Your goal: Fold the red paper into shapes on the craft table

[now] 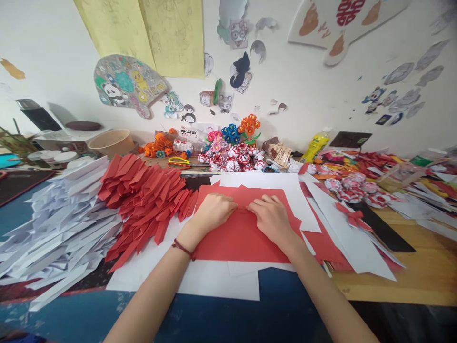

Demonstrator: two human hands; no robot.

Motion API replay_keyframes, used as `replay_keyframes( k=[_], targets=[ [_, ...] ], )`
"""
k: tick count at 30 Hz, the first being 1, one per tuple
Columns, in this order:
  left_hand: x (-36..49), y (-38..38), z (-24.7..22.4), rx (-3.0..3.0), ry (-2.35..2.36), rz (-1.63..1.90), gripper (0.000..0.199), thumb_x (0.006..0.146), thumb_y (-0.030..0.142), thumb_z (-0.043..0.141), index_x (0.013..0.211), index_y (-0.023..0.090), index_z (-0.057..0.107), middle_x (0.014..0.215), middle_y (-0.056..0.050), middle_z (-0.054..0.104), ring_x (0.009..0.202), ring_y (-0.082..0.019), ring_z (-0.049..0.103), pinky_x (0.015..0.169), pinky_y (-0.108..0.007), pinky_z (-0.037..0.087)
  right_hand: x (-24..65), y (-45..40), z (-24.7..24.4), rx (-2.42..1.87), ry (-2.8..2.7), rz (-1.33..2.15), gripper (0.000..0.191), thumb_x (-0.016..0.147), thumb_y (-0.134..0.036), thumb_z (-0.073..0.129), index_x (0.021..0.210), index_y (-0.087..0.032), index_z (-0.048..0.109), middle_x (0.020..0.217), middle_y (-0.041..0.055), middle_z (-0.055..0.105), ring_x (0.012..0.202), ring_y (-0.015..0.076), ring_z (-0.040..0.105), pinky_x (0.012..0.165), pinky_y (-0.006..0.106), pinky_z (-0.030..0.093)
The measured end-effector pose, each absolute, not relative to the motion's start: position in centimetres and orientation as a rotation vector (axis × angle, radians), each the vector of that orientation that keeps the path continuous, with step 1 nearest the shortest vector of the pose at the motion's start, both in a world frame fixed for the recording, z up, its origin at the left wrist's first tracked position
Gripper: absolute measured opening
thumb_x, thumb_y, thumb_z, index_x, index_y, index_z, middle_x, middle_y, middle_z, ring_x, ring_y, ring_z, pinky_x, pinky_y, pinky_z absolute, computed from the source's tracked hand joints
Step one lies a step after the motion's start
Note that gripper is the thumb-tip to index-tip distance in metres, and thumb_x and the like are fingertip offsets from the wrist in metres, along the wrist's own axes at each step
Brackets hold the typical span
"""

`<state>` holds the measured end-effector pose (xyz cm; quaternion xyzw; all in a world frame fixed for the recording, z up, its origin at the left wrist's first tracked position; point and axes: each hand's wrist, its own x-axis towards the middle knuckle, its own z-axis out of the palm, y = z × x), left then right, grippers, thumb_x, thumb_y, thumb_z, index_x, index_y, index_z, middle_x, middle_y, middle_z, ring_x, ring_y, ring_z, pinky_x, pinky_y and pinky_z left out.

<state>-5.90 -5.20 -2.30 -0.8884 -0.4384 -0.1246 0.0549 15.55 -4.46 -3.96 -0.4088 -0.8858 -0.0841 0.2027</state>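
Observation:
My left hand point(217, 208) and my right hand point(270, 217) face each other over a large red paper sheet point(243, 240). Between their fingertips runs a narrow red paper strip point(242, 209), one end pinched in each hand. It is hard to tell from the red sheet beneath, and its folds are not clear. Both hands are closed, with the fingers curled inward. White paper sheets point(221, 281) lie under the red one. Close to my left hand is a heap of folded red paper pieces point(146, 195).
Folded white paper pieces point(67, 224) are piled at the far left. Red-and-white paper balls point(239, 157) sit behind the sheets, near yellow-handled scissors point(178, 162). A yellow bottle point(316, 144) stands by the wall. At right, a red paper bow point(353, 216) rests on white paper.

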Motion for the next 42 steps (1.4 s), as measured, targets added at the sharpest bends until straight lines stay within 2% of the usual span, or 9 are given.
replay_keyframes(
  k=[4,7,11,14,17,19,28,33,42],
  targets=[
    [-6.2,-5.0,-2.6,-2.709,-1.421,-0.456,0.03,0.095,0.029,0.044,0.091,0.021,0.073,0.082,-0.008,0.07,0.074,-0.019,0.062,0.06,-0.027,0.037,15.9,-4.3,-4.1,-1.209,-2.357,-0.118,0.025,0.087,-0.009,0.054,0.085,-0.025,0.072,0.08,0.0021,0.073,0.076,0.0216,0.053,0.071,0.037,0.031],
    [-5.9,-4.8,-3.0,-2.684,-1.516,-0.517,0.029,0.094,0.032,0.047,0.089,0.02,0.072,0.082,-0.008,0.071,0.074,-0.019,0.062,0.06,-0.027,0.036,16.1,-3.9,-4.3,-1.217,-2.311,-0.025,0.02,0.089,-0.017,0.056,0.09,-0.028,0.072,0.084,0.0013,0.074,0.076,0.0221,0.055,0.071,0.037,0.034],
    [-5.2,-4.6,-3.1,-2.659,-1.595,-0.606,0.018,0.092,0.03,0.052,0.09,0.021,0.068,0.086,-0.005,0.068,0.079,-0.018,0.062,0.06,-0.025,0.037,15.9,-3.5,-4.5,-1.243,-2.245,0.072,0.013,0.09,-0.026,0.059,0.09,-0.027,0.072,0.086,0.0024,0.073,0.079,0.0226,0.057,0.073,0.036,0.039],
    [-4.9,-4.5,-3.0,-2.675,-1.599,-0.677,0.009,0.089,0.025,0.056,0.089,0.021,0.063,0.093,-0.004,0.065,0.089,-0.019,0.06,0.068,-0.026,0.042,15.6,-3.5,-4.4,-1.259,-2.219,0.143,0.011,0.089,-0.028,0.061,0.087,-0.024,0.071,0.085,0.0034,0.07,0.081,0.0219,0.058,0.072,0.034,0.042],
    [-4.8,-4.3,-2.9,-2.706,-1.6,-0.726,0.002,0.087,0.02,0.058,0.089,0.019,0.059,0.095,-0.004,0.064,0.095,-0.02,0.057,0.079,-0.028,0.044,15.4,-3.4,-4.3,-1.23,-2.24,0.169,0.008,0.087,-0.028,0.063,0.09,-0.024,0.069,0.089,0.0038,0.067,0.084,0.0214,0.058,0.072,0.033,0.043],
    [-4.7,-4.2,-3.0,-2.727,-1.593,-0.732,0.003,0.086,0.018,0.059,0.089,0.018,0.058,0.094,-0.004,0.063,0.094,-0.02,0.057,0.08,-0.03,0.044,15.4,-3.3,-4.3,-1.203,-2.26,0.173,0.006,0.086,-0.026,0.065,0.091,-0.023,0.068,0.092,0.0036,0.065,0.086,0.0214,0.057,0.073,0.033,0.043],
    [-5.1,-4.3,-2.7,-2.717,-1.379,-0.532,0.008,0.091,0.022,0.053,0.089,0.017,0.059,0.089,-0.005,0.064,0.088,-0.02,0.057,0.079,-0.032,0.041,15.9,-3.2,-3.9,-1.125,-2.366,-0.001,0.007,0.088,-0.021,0.063,0.082,-0.021,0.06,0.084,0.0024,0.065,0.082,0.0204,0.054,0.076,0.033,0.039],
    [-5.4,-4.7,-2.2,-2.651,-1.293,-0.382,0.014,0.093,0.018,0.046,0.087,0.017,0.058,0.088,-0.005,0.063,0.085,-0.019,0.057,0.075,-0.031,0.04,16.1,-3.4,-3.6,-1.065,-2.444,-0.15,0.007,0.091,-0.02,0.058,0.085,-0.019,0.061,0.084,0.0038,0.065,0.085,0.0207,0.054,0.076,0.033,0.038],
    [-5.3,-5.1,-2.1,-2.589,-1.203,-0.272,0.015,0.093,0.014,0.045,0.083,0.016,0.056,0.084,-0.006,0.06,0.079,-0.019,0.054,0.07,-0.031,0.038,16.4,-3.3,-3.4,-1.006,-2.488,-0.284,0.017,0.095,-0.014,0.048,0.087,-0.016,0.063,0.082,0.0054,0.064,0.082,0.0201,0.053,0.074,0.032,0.037]
  ],
)
